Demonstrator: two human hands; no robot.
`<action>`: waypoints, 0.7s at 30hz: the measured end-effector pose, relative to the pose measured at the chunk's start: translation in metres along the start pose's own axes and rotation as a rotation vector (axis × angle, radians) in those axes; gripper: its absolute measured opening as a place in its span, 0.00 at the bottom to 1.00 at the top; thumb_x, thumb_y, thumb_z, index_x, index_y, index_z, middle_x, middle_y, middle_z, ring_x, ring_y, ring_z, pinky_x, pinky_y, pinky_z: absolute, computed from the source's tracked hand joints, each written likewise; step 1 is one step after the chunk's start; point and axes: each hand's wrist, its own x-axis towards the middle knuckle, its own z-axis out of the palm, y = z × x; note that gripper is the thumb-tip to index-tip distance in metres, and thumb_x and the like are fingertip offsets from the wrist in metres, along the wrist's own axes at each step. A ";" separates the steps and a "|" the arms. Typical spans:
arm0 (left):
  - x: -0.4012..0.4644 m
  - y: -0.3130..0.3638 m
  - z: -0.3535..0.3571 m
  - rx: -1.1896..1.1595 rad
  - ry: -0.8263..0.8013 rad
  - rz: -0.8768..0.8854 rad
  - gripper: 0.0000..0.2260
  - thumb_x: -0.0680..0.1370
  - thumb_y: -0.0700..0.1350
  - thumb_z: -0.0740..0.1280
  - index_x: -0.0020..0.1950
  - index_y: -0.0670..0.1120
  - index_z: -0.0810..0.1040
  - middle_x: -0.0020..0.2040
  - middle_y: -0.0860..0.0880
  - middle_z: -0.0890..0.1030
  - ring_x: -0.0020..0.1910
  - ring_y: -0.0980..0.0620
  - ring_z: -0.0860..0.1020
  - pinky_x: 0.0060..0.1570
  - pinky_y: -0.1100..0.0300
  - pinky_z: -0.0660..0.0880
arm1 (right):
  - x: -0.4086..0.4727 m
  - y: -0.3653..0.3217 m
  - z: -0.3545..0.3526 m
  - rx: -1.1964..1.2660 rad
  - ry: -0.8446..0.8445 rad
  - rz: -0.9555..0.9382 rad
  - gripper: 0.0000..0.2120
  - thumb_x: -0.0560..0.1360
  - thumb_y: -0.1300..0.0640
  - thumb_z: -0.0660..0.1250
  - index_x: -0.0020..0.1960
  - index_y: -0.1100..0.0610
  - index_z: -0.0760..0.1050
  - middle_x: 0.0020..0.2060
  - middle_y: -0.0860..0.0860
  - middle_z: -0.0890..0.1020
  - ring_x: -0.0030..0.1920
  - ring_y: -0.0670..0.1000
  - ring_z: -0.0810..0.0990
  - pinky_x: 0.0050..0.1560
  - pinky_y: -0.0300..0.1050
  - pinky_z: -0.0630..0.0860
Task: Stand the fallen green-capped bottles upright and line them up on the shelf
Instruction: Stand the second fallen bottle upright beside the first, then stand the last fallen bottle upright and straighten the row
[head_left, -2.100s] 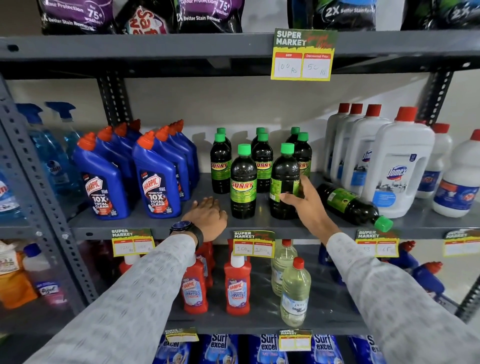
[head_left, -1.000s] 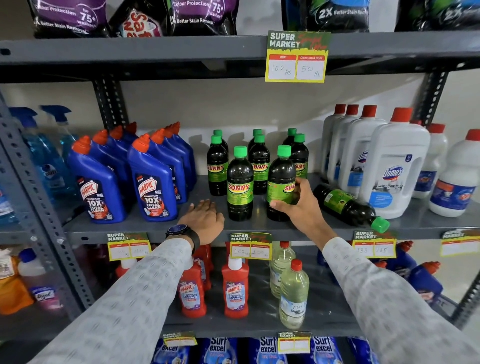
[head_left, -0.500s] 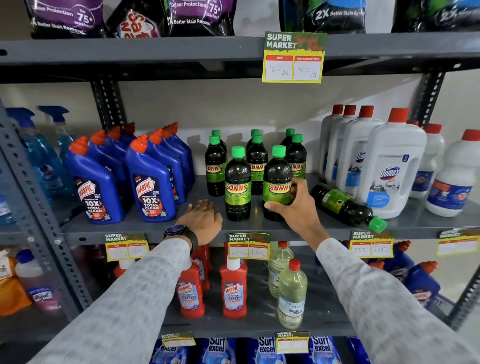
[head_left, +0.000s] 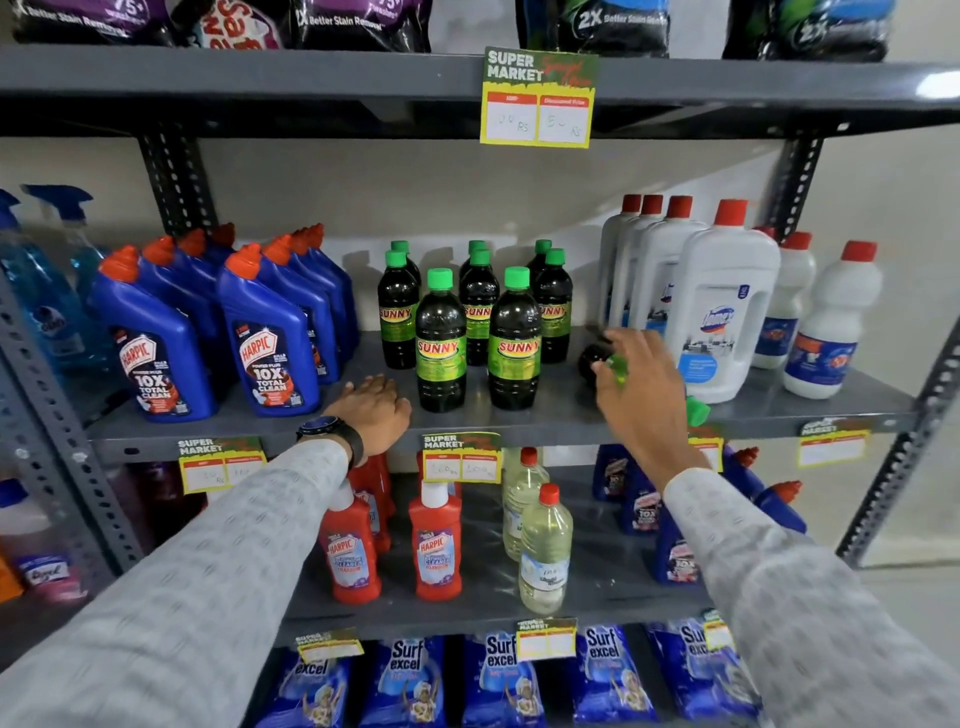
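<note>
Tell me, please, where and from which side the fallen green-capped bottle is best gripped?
Grip the fallen bottle around its dark body, coming from above and the front. It lies on its side, cap toward the shelf edge, and the right hand already reaches over it.

Two arms in pale patterned sleeves, a dark watch on the left.

The person is wearing a light grey shirt whose long sleeves (head_left: 218, 587) are showing a fine woven pattern of small darker marks and are ending in plain cuffs. Just behind the left hand (head_left: 375, 410), a dark wristwatch (head_left: 332, 428) with a round bluish face and a black strap is circling the wrist.
</note>
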 end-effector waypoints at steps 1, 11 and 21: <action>0.002 -0.001 0.001 0.009 -0.006 0.007 0.29 0.82 0.53 0.45 0.79 0.39 0.57 0.81 0.39 0.56 0.80 0.44 0.54 0.77 0.43 0.49 | -0.003 0.009 -0.011 -0.069 0.033 0.001 0.17 0.75 0.61 0.72 0.64 0.58 0.77 0.56 0.56 0.78 0.56 0.59 0.77 0.56 0.55 0.76; -0.001 0.000 -0.005 -0.021 -0.034 -0.028 0.29 0.81 0.54 0.45 0.78 0.40 0.59 0.81 0.40 0.58 0.80 0.44 0.57 0.77 0.42 0.50 | -0.028 0.049 -0.038 0.024 -0.158 0.549 0.22 0.78 0.43 0.70 0.63 0.57 0.71 0.48 0.55 0.78 0.48 0.57 0.74 0.45 0.49 0.66; -0.003 0.002 -0.006 -0.057 -0.037 -0.035 0.26 0.82 0.51 0.45 0.76 0.38 0.62 0.80 0.38 0.59 0.79 0.41 0.56 0.76 0.39 0.52 | 0.068 0.003 -0.061 -0.006 -0.069 0.218 0.15 0.78 0.42 0.71 0.51 0.53 0.76 0.37 0.48 0.78 0.39 0.54 0.75 0.41 0.47 0.68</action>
